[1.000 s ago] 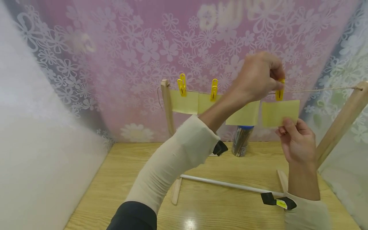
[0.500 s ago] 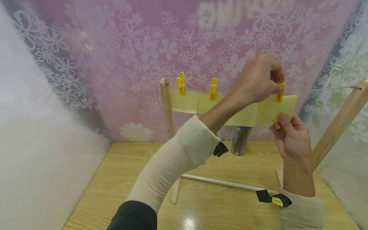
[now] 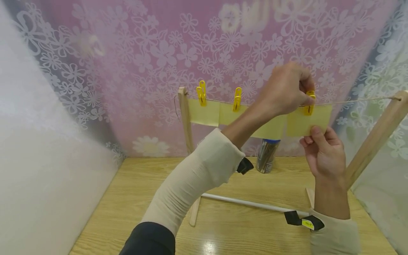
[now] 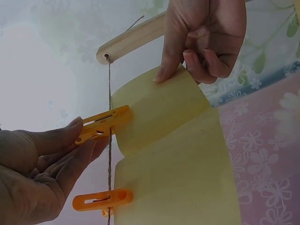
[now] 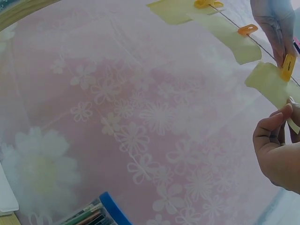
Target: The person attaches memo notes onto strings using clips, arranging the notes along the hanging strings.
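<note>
My left hand (image 3: 285, 90) pinches the handle end of a yellow clothespin (image 4: 105, 123). In the left wrist view that clothespin sits across the string (image 4: 110, 154) and over the edge of a yellow paper sheet (image 3: 308, 122). Below, my right hand (image 3: 326, 152) holds the same sheet by its lower edge between thumb and fingers. Beside it hangs a neighbouring yellow sheet (image 4: 183, 180), with an orange-looking clothespin (image 4: 103, 200) on its edge. Farther left, two more sheets hang from yellow clothespins (image 3: 237, 100). My left forearm covers part of the row in the head view.
A left wooden post (image 3: 186, 124) and a right wooden post (image 3: 374, 138) carry the string. A white rod (image 3: 245, 202) runs low between their feet. Behind stands a clear jar with a blue lid (image 3: 267, 157) on the wooden table (image 3: 143, 198), before a flowered backdrop.
My right hand has moved up and slightly left, bringing the sheet from below the clothespin up to the string. The clothespin now overlaps its top edge. My left hand has barely moved.
</note>
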Demonstrator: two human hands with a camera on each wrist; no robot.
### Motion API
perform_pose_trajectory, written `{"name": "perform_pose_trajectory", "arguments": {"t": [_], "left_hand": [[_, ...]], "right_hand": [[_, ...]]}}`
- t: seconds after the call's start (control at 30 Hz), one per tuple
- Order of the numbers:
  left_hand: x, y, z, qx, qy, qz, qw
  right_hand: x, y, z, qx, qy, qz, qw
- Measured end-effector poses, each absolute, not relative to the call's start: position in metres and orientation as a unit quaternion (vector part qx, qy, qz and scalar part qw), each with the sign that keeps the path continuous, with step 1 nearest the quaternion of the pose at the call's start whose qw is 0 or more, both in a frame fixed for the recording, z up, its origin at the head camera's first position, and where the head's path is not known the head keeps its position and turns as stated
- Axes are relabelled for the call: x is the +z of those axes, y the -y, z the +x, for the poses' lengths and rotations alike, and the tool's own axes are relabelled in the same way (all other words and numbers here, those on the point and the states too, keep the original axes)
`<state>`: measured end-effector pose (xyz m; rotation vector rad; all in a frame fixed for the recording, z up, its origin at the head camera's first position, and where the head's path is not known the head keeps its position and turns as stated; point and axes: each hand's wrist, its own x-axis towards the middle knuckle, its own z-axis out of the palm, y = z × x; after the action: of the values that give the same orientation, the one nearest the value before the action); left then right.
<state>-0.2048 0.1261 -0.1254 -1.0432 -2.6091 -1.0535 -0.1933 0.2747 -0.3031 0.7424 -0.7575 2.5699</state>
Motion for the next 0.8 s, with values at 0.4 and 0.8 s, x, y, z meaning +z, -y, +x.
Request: {"name": "perform_pose_trajectory", "arguments": {"t": [0.4, 0.8], "left_hand": [[-0.132, -0.128, -0.21, -0.32, 0.87, -0.366, 0.086], [-0.134, -0.116, -0.208, -0.353, 0.851, -0.378, 0.094]], "right_hand": [[-0.304, -0.277, -0.189, 0.908, 0.28, 0.26, 0.174], [-0.309, -0.281, -0.186, 0.902, 0.284, 0.277, 0.17]]}}
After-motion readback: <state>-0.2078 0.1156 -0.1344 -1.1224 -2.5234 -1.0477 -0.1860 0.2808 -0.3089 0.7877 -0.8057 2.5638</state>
